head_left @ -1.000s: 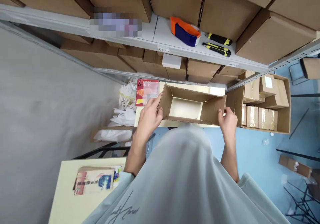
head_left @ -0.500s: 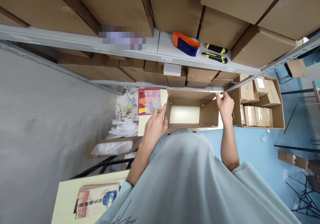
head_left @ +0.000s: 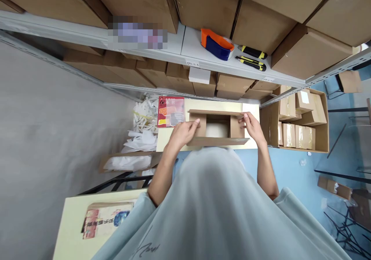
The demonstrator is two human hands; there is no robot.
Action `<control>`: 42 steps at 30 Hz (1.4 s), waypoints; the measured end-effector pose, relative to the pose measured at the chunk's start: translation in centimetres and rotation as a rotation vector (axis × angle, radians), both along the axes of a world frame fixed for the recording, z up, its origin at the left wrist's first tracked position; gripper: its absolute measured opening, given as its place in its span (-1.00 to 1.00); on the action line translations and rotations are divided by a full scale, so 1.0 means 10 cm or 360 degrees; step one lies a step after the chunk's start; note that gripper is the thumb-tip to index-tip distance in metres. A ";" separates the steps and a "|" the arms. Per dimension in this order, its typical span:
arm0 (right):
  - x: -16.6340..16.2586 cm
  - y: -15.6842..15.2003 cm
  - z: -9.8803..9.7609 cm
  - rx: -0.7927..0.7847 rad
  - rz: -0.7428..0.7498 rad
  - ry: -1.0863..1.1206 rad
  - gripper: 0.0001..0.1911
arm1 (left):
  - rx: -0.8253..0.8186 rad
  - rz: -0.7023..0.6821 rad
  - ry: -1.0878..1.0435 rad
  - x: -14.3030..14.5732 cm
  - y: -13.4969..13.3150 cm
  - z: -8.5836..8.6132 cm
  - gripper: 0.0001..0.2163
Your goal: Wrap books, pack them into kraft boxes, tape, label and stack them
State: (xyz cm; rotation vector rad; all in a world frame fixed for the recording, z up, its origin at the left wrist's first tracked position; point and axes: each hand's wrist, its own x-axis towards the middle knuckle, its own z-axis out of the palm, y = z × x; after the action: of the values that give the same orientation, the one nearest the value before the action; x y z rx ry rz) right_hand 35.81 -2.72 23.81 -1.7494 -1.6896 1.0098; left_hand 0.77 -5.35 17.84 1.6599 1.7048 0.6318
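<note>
A small brown cardboard box (head_left: 218,141) lies on the cream table in front of me. Its two short end flaps are folded inward, while the long flaps stand along the near and far sides. Between the end flaps, the pale inside shows through a gap. My left hand (head_left: 184,132) is closed at the left end, its thumb over the left flap and its other fingers partly hidden. At the opposite end my right hand (head_left: 252,128) has its thumb by the far corner and its fingers bent against the right flap.
A red printed packet (head_left: 171,112) lies left of the box. Above, a grey shelf (head_left: 189,39) carries an orange-and-blue tape dispenser (head_left: 217,45), utility knives (head_left: 251,59) and large cartons. On the right stands an open carton (head_left: 269,126) filled with smaller boxes. Paper scraps (head_left: 145,115) are heaped left.
Both short end flaps of the box have gone from upright to folded inward. My left hand has moved onto the left flap, and my right hand has shifted slightly inward and nearer to me.
</note>
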 end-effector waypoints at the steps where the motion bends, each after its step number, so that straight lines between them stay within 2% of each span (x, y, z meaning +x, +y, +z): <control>1: 0.05 -0.01 -0.02 0.0050 0.0019 -0.0061 -0.24 | 0.0039 0.0098 0.0017 0.03 0.04 -0.04 -0.42; 4: 0.12 -0.02 -0.16 0.0219 0.0012 -0.0163 -0.32 | 0.0331 0.0551 0.0089 0.15 0.11 -0.22 -0.45; 6: 0.12 -0.03 -0.32 0.0304 -0.0008 -0.0148 -0.43 | 0.0500 0.0686 0.0042 0.22 0.11 -0.37 -0.42; 10: 0.00 -0.10 -0.64 0.0331 -0.0097 -0.0177 -0.62 | 0.0534 0.0538 -0.0138 0.25 0.03 -0.60 -0.43; 13: -0.10 -0.16 -0.77 0.0237 -0.0169 -0.0218 -0.62 | 0.0454 0.0469 -0.0184 0.22 0.03 -0.67 -0.40; 18: -0.12 -0.06 -0.76 0.0103 -0.0185 -0.0324 -0.56 | 0.0314 0.0363 -0.0284 0.24 0.16 -0.68 -0.26; 23: 0.01 0.17 -0.68 0.0047 -0.0121 -0.0291 -0.57 | 0.0296 0.0432 -0.0351 0.40 0.10 -0.65 -0.16; 25: 0.05 0.15 -0.68 0.0008 -0.0106 -0.0300 -0.56 | 0.0299 0.0456 -0.0387 0.44 0.02 -0.65 -0.15; 28: 0.10 -0.05 -0.73 -0.0036 -0.0162 -0.0315 -0.47 | 0.0269 0.0432 -0.0461 0.48 -0.07 -0.66 -0.15; 31: 0.18 -0.28 -0.80 0.0104 -0.0313 -0.0204 -0.31 | 0.0233 0.0352 -0.0573 0.53 -0.09 -0.69 -0.15; 34: 0.28 -0.30 -0.84 0.0320 -0.0411 -0.0042 -0.25 | 0.0240 0.0327 -0.0670 0.62 -0.02 -0.72 -0.13; 42: 0.32 0.23 -0.82 0.0467 -0.0286 -0.0029 -0.30 | 0.0364 0.0387 -0.0798 0.69 0.25 -0.77 -0.10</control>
State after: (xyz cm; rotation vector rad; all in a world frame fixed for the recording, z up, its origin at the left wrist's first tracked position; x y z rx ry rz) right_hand 39.02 -0.37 15.65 -1.6831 -1.5681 0.6335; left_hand 7.68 -2.82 10.16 1.2944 1.5073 1.2815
